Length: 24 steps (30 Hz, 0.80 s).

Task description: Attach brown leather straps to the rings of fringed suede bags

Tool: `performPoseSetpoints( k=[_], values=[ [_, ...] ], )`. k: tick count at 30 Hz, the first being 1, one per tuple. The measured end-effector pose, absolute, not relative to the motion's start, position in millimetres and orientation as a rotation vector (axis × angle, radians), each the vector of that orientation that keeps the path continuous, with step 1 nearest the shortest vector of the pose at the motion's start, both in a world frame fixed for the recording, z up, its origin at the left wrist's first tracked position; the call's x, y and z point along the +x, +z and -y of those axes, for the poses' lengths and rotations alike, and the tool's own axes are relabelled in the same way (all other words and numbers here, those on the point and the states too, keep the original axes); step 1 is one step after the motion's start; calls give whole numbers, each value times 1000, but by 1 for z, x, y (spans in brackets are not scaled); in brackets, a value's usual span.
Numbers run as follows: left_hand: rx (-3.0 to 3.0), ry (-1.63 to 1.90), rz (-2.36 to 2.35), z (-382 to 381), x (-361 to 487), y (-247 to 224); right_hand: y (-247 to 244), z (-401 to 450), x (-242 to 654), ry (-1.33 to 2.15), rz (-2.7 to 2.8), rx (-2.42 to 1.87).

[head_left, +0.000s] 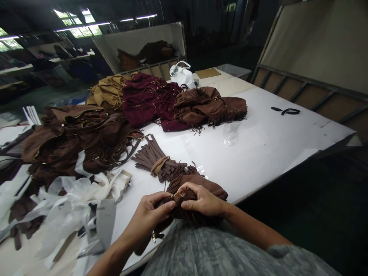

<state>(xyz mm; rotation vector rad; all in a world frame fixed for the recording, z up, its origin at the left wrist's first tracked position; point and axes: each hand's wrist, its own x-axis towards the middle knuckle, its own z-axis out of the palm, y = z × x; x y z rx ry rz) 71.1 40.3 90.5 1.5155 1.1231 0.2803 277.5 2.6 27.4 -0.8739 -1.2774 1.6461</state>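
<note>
Near the front edge of the bench, the hands are hiding part of the brown fringed bag and its gold fitting. The patterned shirt below the bench is running out of view. Beyond the bench, the dim background is blurring; at its far end, green print on a white object is showing too small to read.

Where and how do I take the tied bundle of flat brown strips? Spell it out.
Probably best at the tan band, from above, closing across the flat brown strips: the band gathers them there, while their far ends fan out and their near ends crowd the fringed dark-brown bag.
</note>
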Motion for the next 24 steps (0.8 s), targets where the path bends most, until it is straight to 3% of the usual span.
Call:
performPoseSetpoints(
  k=[7,10,16,24],
  values=[
    [2322,-272,-835,-73,77,145,58,-30,282,1301,1961,-879],
    [2561,-468,-757,-78,82,157,54,-26,272,1248,1882,-846],
    [2726,-359,-635,-66,80,129,23,0,255,1525,1267,-929],
    [2983,32,-620,-31,71,94,11,17,250,1634,942,-950]
  ],
)
